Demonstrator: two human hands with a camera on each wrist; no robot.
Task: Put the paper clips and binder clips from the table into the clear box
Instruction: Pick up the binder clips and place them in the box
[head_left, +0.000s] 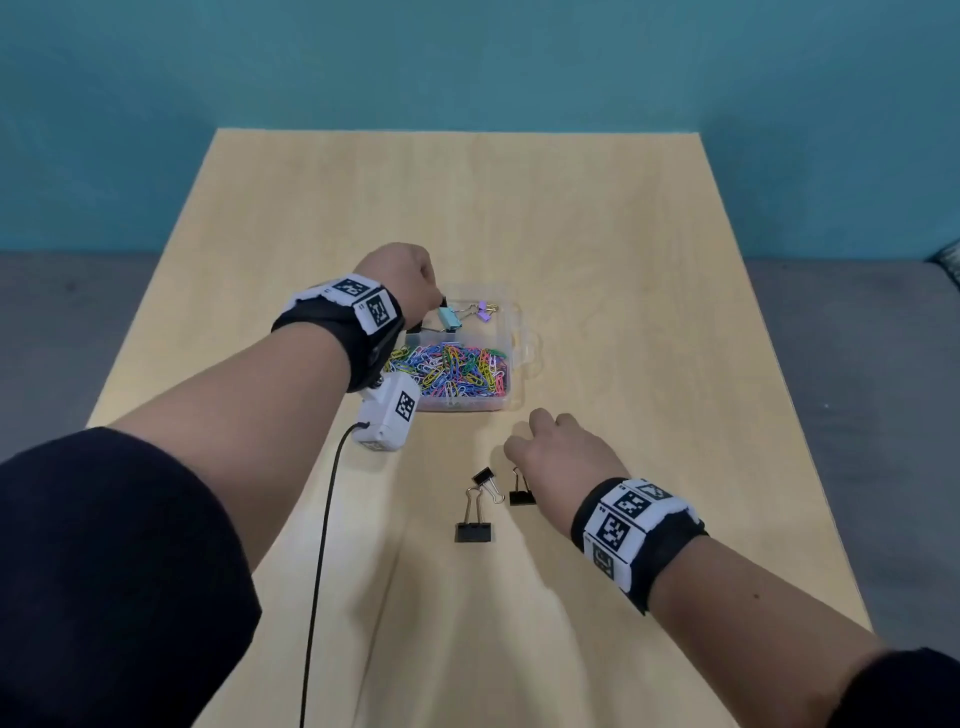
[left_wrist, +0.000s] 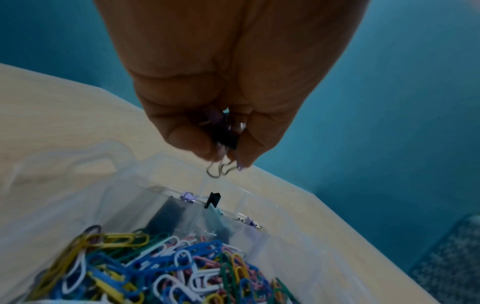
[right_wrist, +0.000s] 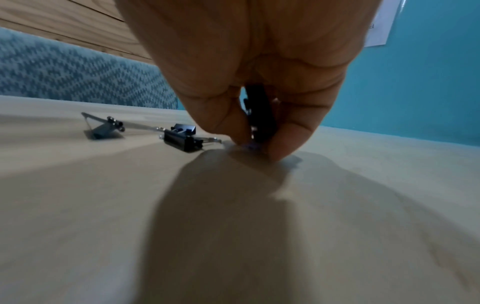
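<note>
The clear box (head_left: 513, 332) sits mid-table. Its near compartment is full of coloured paper clips (head_left: 452, 370); the far one holds a light blue binder clip (head_left: 450, 318) and purple ones (head_left: 483, 312). My left hand (head_left: 435, 300) hovers over the far compartment, pinching a black binder clip (left_wrist: 225, 142) whose wire handles dangle from my fingertips. My right hand (head_left: 525, 442) is down on the table just in front of the box, with a black binder clip (right_wrist: 261, 115) pinched between thumb and fingers. Three black binder clips (head_left: 473, 526) (head_left: 485, 479) (head_left: 521, 493) lie on the table beside it.
The wooden table (head_left: 649, 249) stretches bare beyond and to the right of the box. A white wrist camera (head_left: 387, 415) hangs under my left wrist, its black cable (head_left: 323, 540) trailing toward me. A teal wall stands behind, grey carpet at the sides.
</note>
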